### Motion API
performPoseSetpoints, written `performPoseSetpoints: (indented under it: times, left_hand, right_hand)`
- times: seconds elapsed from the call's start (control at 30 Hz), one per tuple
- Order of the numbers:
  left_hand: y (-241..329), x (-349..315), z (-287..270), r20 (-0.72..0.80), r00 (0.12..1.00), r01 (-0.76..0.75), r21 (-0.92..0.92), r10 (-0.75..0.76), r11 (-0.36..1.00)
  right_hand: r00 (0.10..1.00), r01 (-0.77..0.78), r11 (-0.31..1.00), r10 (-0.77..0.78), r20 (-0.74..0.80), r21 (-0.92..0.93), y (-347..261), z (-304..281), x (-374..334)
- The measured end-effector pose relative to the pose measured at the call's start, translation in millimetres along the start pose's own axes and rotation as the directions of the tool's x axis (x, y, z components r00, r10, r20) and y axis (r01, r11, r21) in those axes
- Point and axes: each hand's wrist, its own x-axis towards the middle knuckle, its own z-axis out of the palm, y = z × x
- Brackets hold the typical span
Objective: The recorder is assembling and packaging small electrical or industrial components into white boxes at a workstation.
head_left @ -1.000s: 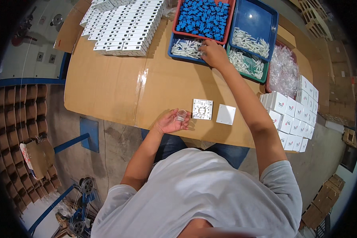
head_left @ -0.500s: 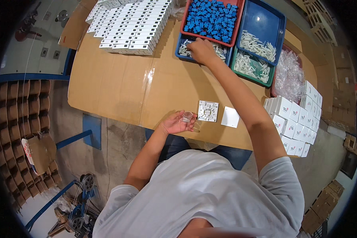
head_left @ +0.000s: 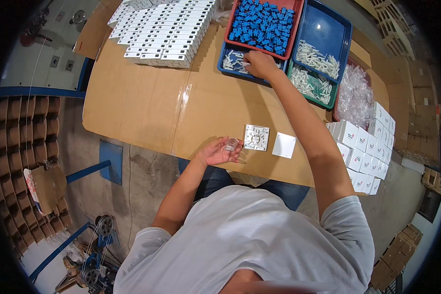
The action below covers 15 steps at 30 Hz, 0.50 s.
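A worker in a white T-shirt [head_left: 245,235] reaches with the right hand [head_left: 259,64] into a shallow blue plastic tray [head_left: 230,73] of slim white plastic pieces [head_left: 232,61]; the fingertips are partly hidden, so whether they grip a piece cannot be told. Nearer the body, the left hand [head_left: 218,152] lies palm up, fingers half curled around a small clear plastic item [head_left: 231,144], apparently a little bag or cup. Just right of that hand, on the brown cardboard tabletop [head_left: 132,98], sits a square white plate with moulded detail [head_left: 256,137]; a smooth square white plate [head_left: 284,145] lies farther right. Beyond the right hand stands a red plastic tray [head_left: 235,43] of bright blue blocks [head_left: 262,27]. To its right are a green plastic tray [head_left: 323,88] and a heap of crinkled clear plastic [head_left: 355,93].
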Motion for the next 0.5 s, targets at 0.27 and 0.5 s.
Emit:
performPoseSetpoints:
  times: [0.27,0.5]
  left_hand:
    - [-2,-3,-3,0.012,1.000,-0.009,0.005,0.009,1.000]
    - [-2,-2,-2,0.002,1.000,-0.003,0.013,0.003,1.000]
  right_hand:
    - [0.998,-0.045,0.994,0.041,-0.040,-0.100,-14,-20,-6]
    - [0.992,0.000,1.000,-0.003,0.127,0.025,-34,6,-4]
